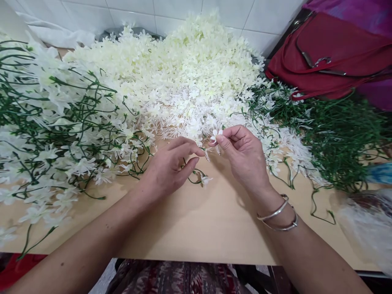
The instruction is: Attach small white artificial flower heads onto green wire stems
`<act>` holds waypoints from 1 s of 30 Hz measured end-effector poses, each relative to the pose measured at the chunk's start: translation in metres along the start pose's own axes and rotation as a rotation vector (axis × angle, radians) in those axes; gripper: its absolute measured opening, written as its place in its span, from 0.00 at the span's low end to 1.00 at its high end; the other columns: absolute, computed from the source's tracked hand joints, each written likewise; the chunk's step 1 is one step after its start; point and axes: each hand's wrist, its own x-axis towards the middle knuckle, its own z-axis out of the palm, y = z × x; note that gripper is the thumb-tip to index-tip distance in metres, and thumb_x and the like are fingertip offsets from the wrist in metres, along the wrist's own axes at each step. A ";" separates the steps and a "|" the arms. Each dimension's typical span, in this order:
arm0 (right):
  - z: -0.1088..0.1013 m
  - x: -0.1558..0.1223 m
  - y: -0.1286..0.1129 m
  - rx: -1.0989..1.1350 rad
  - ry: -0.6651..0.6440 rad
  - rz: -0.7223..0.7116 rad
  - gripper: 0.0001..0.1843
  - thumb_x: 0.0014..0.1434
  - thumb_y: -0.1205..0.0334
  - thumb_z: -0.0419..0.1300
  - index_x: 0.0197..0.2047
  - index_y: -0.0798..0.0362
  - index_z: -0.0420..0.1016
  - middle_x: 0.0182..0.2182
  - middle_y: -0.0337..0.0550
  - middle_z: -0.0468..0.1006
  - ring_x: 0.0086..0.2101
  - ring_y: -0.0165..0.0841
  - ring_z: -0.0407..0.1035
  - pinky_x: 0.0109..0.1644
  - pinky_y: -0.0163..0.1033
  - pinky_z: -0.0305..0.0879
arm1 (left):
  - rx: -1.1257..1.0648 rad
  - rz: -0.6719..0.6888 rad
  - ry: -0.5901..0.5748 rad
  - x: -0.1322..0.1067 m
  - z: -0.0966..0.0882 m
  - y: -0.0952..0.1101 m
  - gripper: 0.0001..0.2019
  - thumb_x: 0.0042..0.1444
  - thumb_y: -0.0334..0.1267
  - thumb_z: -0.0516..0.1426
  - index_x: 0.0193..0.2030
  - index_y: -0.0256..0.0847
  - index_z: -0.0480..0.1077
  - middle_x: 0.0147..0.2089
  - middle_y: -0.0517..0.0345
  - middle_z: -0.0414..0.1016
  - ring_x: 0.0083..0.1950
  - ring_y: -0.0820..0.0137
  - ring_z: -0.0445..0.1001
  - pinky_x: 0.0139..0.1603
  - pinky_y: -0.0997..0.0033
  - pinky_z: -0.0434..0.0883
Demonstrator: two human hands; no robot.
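Observation:
Between the thumb and fingers of my right hand (245,153) is a small white artificial flower petal piece (217,135), pinched at its edge. My left hand (173,167) is close beside it, fingers curled around a thin green plastic stem (194,181). That stem bends out below the left thumb and carries a white blossom (206,180). Thin white stamens (207,154) show by the left index fingertip; whether the finger touches them I cannot tell. Just behind both hands spreads a large heap of loose white petal pieces (196,69).
At left lie many white flowers on green stems (61,122). A tangle of bare green stems (343,134) is at right, with white stamens (294,153) beside it. A red handbag (330,53) stands behind, and a clear plastic bag (370,228) lies on the table (208,228).

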 end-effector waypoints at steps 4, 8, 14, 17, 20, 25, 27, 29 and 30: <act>-0.005 0.003 0.002 -0.051 -0.036 0.018 0.15 0.58 0.49 0.73 0.34 0.47 0.73 0.28 0.37 0.80 0.31 0.34 0.76 0.40 0.42 0.74 | 0.063 0.033 -0.128 0.001 -0.005 -0.006 0.10 0.64 0.31 0.58 0.46 0.45 0.80 0.49 0.52 0.81 0.47 0.65 0.79 0.47 0.67 0.73; -0.008 0.003 0.001 -0.125 -0.055 0.009 0.11 0.60 0.57 0.70 0.33 0.49 0.73 0.28 0.37 0.79 0.29 0.31 0.72 0.38 0.40 0.70 | 0.014 0.021 -0.307 0.002 -0.019 -0.001 0.07 0.64 0.34 0.60 0.45 0.44 0.81 0.47 0.51 0.79 0.42 0.66 0.77 0.41 0.69 0.71; -0.011 0.004 -0.001 -0.155 -0.015 -0.038 0.07 0.60 0.64 0.68 0.33 0.49 0.73 0.27 0.35 0.75 0.29 0.31 0.69 0.38 0.40 0.68 | 0.075 0.045 -0.506 0.000 -0.018 -0.004 0.04 0.63 0.40 0.65 0.42 0.45 0.81 0.44 0.54 0.78 0.42 0.65 0.76 0.44 0.67 0.68; -0.012 0.006 0.001 -0.132 -0.013 -0.005 0.08 0.60 0.62 0.69 0.33 0.49 0.73 0.26 0.35 0.75 0.28 0.30 0.69 0.36 0.39 0.68 | 0.062 0.104 -0.509 0.000 -0.009 -0.006 0.07 0.66 0.40 0.63 0.36 0.46 0.80 0.42 0.56 0.80 0.43 0.64 0.77 0.50 0.65 0.67; -0.012 0.007 0.005 -0.085 -0.008 0.022 0.10 0.59 0.58 0.71 0.34 0.49 0.73 0.27 0.35 0.76 0.28 0.30 0.70 0.36 0.38 0.69 | -0.055 0.068 -0.490 0.002 -0.009 -0.001 0.06 0.66 0.39 0.62 0.38 0.46 0.80 0.43 0.55 0.82 0.45 0.63 0.78 0.53 0.64 0.69; -0.009 0.007 0.009 0.094 -0.004 0.054 0.17 0.54 0.49 0.76 0.37 0.48 0.76 0.28 0.34 0.77 0.30 0.31 0.73 0.37 0.37 0.71 | -0.347 -0.197 -0.231 0.007 -0.018 0.012 0.08 0.67 0.43 0.62 0.41 0.43 0.78 0.39 0.52 0.83 0.41 0.64 0.80 0.44 0.66 0.74; -0.008 0.006 0.007 0.165 -0.037 0.091 0.18 0.53 0.48 0.76 0.37 0.48 0.77 0.28 0.34 0.77 0.30 0.31 0.73 0.38 0.37 0.72 | -0.477 -0.292 -0.106 0.008 -0.018 0.012 0.09 0.65 0.44 0.64 0.40 0.41 0.76 0.35 0.54 0.82 0.38 0.66 0.80 0.42 0.68 0.75; -0.007 0.004 0.002 0.223 -0.079 0.136 0.18 0.52 0.48 0.77 0.37 0.48 0.77 0.28 0.33 0.77 0.29 0.30 0.72 0.39 0.37 0.72 | -0.589 -0.366 -0.029 0.009 -0.015 0.010 0.10 0.64 0.45 0.65 0.40 0.40 0.76 0.34 0.55 0.81 0.37 0.68 0.80 0.42 0.70 0.76; -0.007 0.003 0.000 0.246 -0.100 0.159 0.19 0.52 0.48 0.78 0.37 0.48 0.77 0.27 0.33 0.77 0.29 0.30 0.72 0.39 0.37 0.72 | -0.620 -0.393 0.001 0.009 -0.014 0.009 0.11 0.64 0.45 0.66 0.40 0.40 0.76 0.34 0.55 0.81 0.37 0.68 0.80 0.42 0.70 0.76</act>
